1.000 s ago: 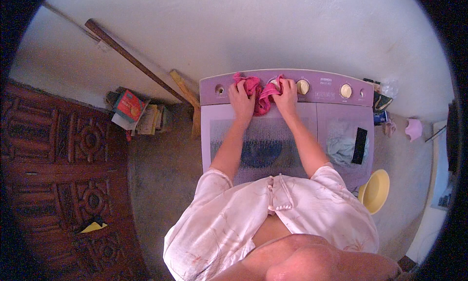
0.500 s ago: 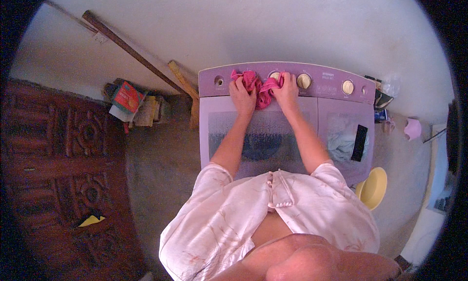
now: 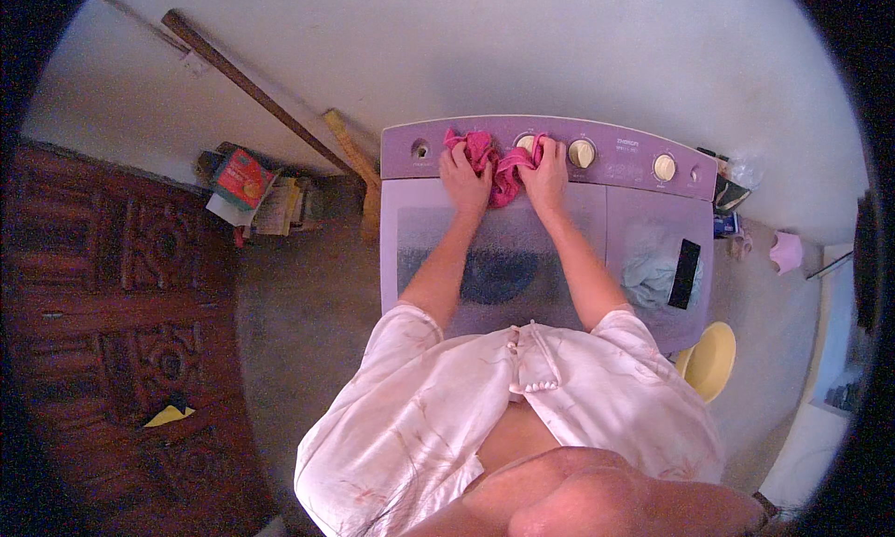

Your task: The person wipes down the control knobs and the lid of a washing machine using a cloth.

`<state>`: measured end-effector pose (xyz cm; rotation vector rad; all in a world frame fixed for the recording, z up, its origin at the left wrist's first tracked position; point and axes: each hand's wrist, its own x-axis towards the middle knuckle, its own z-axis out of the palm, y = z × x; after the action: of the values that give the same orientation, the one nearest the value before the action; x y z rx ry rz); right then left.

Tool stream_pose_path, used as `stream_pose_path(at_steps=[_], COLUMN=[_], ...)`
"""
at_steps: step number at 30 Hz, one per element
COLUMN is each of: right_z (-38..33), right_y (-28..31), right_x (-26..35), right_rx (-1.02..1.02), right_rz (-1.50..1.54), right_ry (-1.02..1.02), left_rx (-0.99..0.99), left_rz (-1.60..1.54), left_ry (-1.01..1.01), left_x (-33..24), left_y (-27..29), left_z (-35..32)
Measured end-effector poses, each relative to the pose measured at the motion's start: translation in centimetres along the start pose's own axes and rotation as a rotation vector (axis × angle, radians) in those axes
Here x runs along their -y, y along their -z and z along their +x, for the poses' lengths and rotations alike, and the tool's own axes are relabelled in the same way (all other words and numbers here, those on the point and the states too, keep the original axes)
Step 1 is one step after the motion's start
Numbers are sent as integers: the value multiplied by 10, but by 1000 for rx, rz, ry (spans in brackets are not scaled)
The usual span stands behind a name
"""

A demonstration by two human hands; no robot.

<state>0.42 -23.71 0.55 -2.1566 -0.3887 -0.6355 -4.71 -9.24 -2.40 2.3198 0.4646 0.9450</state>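
Observation:
A crumpled pink cloth lies bunched against the control panel of a purple twin-tub washing machine. My left hand grips the cloth's left part, fingers bent into it. My right hand is closed on its right part, right beside a cream knob. Two more cream knobs, the middle one and the right one, stand uncovered on the panel. Through the smaller right lid, pale blue fabric shows. The larger lid under my forearms looks wet or misted.
A yellow basin sits on the floor by the machine's right side. Wooden poles lean on the wall at left, near a pile of books and boxes. A carved dark wooden door fills the left.
The whole view has shifted slightly. Both hands keep their hold on the pink cloth at nearly the same spot on the panel.

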Motion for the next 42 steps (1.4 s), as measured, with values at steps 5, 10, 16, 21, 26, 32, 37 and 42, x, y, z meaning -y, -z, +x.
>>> stream_pose_path(at_steps=[5,10,16,21,26,32,37,42], right_z=[17,20,13,16,18,24,26,22], right_y=[-1,-7,8,12,12,5,5,6], right_x=[-6,-21,-24,-18,-28,-33,-25,-30], right_rx=[3,85,133,167,202,184,203,207], right_rz=[-27,-114,-7,-50,-18,-3,-19,-43], right_ry=[27,129,175,263,240,254,174,207], left_rx=[-9,-26,-43,-14,-50,-15,-44,-37], left_rz=[-22,-33,-17,-52,4,-19,4,-2], left_ry=[-36,-52,-38,-16,-77,-27,-47,-27], left_x=[-8,-5,-2,1,-1,1,3,2], left_y=[3,-1,-8,-4,-7,-6,-11,-11], left_z=[1,1,0,-2,-4,1,1,-2])
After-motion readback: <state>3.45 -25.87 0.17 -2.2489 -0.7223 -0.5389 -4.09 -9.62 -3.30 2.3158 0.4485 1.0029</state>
